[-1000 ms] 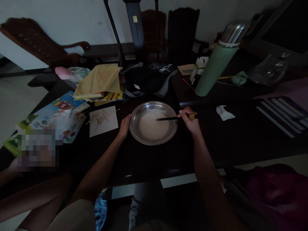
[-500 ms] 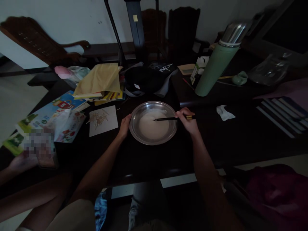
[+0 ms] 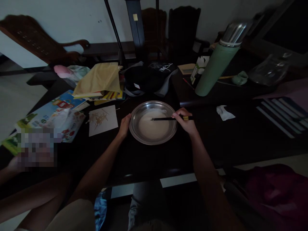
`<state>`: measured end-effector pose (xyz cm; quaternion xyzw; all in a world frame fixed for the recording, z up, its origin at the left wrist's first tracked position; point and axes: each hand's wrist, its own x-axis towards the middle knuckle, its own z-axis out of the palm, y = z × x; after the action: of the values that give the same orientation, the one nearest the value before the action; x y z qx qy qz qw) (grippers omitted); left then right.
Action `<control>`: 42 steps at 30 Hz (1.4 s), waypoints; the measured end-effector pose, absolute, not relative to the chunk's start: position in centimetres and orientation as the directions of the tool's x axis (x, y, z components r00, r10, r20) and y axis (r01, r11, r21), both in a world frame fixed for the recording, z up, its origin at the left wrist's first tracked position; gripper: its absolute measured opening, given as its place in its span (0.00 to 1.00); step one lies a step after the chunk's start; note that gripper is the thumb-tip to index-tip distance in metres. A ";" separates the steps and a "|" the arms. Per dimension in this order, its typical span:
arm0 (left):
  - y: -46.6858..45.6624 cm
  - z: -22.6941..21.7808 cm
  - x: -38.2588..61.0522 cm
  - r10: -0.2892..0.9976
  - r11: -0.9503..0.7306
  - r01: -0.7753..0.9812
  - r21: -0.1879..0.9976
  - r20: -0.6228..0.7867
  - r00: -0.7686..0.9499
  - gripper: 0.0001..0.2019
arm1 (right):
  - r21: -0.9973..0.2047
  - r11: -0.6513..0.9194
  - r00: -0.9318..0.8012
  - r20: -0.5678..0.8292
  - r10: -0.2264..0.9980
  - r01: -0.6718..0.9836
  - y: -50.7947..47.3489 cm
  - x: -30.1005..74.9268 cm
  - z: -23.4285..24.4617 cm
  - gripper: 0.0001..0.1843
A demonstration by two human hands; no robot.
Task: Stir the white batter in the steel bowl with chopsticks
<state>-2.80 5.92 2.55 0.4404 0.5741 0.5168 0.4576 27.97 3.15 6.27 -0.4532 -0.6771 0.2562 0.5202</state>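
Observation:
A round metal basin sits on the dark table, with a cloudy whitish liquid in its bottom. At the basin's left rim is my left hand, its fingers closed against the edge. My right hand, over the right rim, grips a pair of dark chopsticks with gold bands. Their tips point left and reach the liquid near the middle. To the left of my left hand, a white sheet of paper bears a pile of thin pale sticks.
A tall green thermos stands beyond my right hand, near a crumpled tissue. Behind the basin lies a black bag. Yellow envelopes and colourful packaging are to the left. Another person's hand shows at far left.
My right hand and the chopsticks have shifted a little to the left, tips moving across the liquid. My left hand and the basin stay in place.

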 end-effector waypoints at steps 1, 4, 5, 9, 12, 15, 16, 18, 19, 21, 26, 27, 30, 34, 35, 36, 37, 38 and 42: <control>5.9 2.6 -2.8 0.979 0.084 0.025 0.996 -0.078 -0.189 0.19 | -0.823 0.450 0.005 0.482 0.876 0.347 3.1 28.5 6.2 0.23; 5.9 2.7 -2.8 0.978 0.088 0.018 0.996 -0.083 -0.191 0.18 | -0.870 0.398 0.142 0.451 0.881 0.293 2.8 29.9 6.2 0.27; 5.9 2.7 -2.8 0.977 0.088 0.020 0.996 -0.082 -0.196 0.18 | -0.885 0.380 0.152 0.429 0.890 0.269 2.6 30.1 6.2 0.27; 5.9 2.6 -2.9 0.978 0.093 0.031 0.995 -0.086 -0.189 0.19 | -0.879 0.403 -0.014 0.413 0.911 0.253 2.4 29.0 6.3 0.27; 5.9 2.7 -2.8 0.978 0.093 0.038 0.995 -0.084 -0.189 0.19 | -0.840 0.461 -0.155 0.434 0.887 0.287 2.7 27.4 6.4 0.21; 5.9 2.9 -2.7 0.979 0.095 0.046 0.994 -0.085 -0.187 0.18 | -0.811 0.483 -0.151 0.459 0.875 0.331 3.1 26.7 6.2 0.19; 5.8 2.9 -2.7 0.979 0.095 0.047 0.994 -0.085 -0.185 0.18 | -0.805 0.483 -0.120 0.473 0.873 0.345 3.2 26.9 6.1 0.20; 5.8 3.0 -2.7 0.979 0.095 0.042 0.995 -0.086 -0.183 0.19 | -0.800 0.473 -0.027 0.500 0.866 0.368 3.3 27.7 6.0 0.21; 5.8 3.0 -2.7 0.979 0.097 0.036 0.995 -0.088 -0.186 0.19 | -0.805 0.465 0.027 0.509 0.860 0.370 3.2 28.3 5.9 0.23; 5.8 2.9 -2.8 0.977 0.105 0.026 0.994 -0.098 -0.190 0.19 | -0.827 0.440 0.121 0.506 0.854 0.351 3.0 29.5 5.9 0.26; 6.0 2.7 -2.9 0.982 0.089 0.022 0.996 -0.084 -0.171 0.19 | -0.854 0.428 0.057 0.463 0.884 0.295 2.6 29.7 6.0 0.29; 6.0 2.6 -2.9 0.981 0.089 0.021 0.996 -0.084 -0.175 0.19 | -0.846 0.443 0.001 0.464 0.886 0.297 2.6 29.2 6.0 0.28; 5.9 2.6 -2.8 0.976 0.081 0.021 0.996 -0.075 -0.203 0.19 | -0.810 0.493 -0.136 0.476 0.869 0.317 2.9 27.6 5.9 0.22; 5.9 2.6 -2.7 0.975 0.070 0.023 0.997 -0.064 -0.211 0.19 | -0.774 0.508 -0.093 0.514 0.853 0.378 3.3 27.4 5.8 0.20; 5.9 2.6 -2.8 0.976 0.077 0.022 0.997 -0.071 -0.205 0.19 | -0.775 0.498 -0.051 0.522 0.851 0.389 3.3 27.8 5.8 0.20; 5.9 2.6 -2.8 0.977 0.086 0.022 0.996 -0.080 -0.196 0.19 | -0.782 0.486 0.000 0.528 0.849 0.391 3.3 28.3 5.8 0.21; 5.9 2.6 -2.8 0.978 0.090 0.024 0.996 -0.084 -0.189 0.19 | -0.795 0.471 0.052 0.528 0.848 0.382 3.2 28.9 5.9 0.22; 5.9 2.7 -2.9 0.979 0.091 0.028 0.995 -0.085 -0.185 0.19 | -0.813 0.457 0.103 0.522 0.847 0.362 3.0 29.4 6.0 0.24; 5.9 2.8 -2.8 0.980 0.075 0.048 0.996 -0.064 -0.188 0.19 | -0.867 0.425 0.135 0.469 0.873 0.260 2.4 30.0 6.2 0.27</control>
<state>-2.83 5.89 2.84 0.4468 0.5754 0.5130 0.4541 30.04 2.43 6.16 -0.4689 -0.6041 0.2598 0.5896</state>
